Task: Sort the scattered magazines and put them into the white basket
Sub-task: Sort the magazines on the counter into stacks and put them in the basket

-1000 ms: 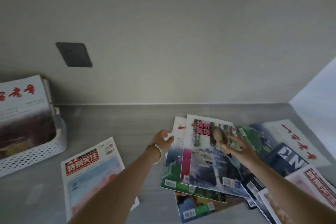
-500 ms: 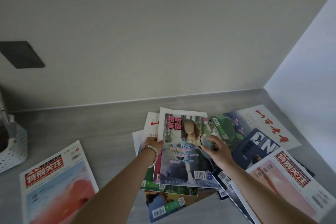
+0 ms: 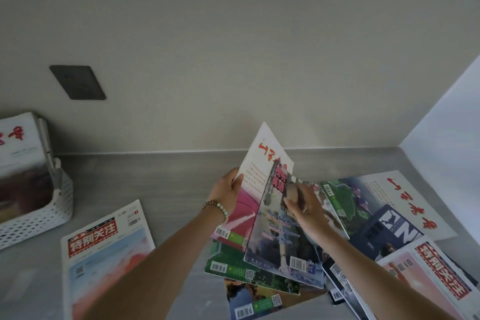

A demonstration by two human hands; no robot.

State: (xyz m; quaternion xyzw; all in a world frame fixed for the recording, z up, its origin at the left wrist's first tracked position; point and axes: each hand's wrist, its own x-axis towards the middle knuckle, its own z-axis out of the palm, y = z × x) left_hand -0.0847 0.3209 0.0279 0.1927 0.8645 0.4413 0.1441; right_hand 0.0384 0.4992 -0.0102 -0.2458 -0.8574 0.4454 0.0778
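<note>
My left hand grips the left edge of a white-and-pink magazine with red script, lifting its far end off the pile. On top of it lies the "Never Say Never" magazine, and my right hand presses on its cover with spread fingers. Several more magazines lie beneath and to the right, among them a green one and a dark blue one. The white basket stands at the far left with a few magazines upright in it.
A single red-titled magazine lies flat between the basket and the pile. Another with the same title sits at the right front. The grey counter ends at a back wall with a dark socket plate and a side wall on the right.
My left hand has taken hold of the white-and-pink magazine and tilted its far end up. My right hand has slid up onto the top cover. The view has swung back left, showing the basket.
</note>
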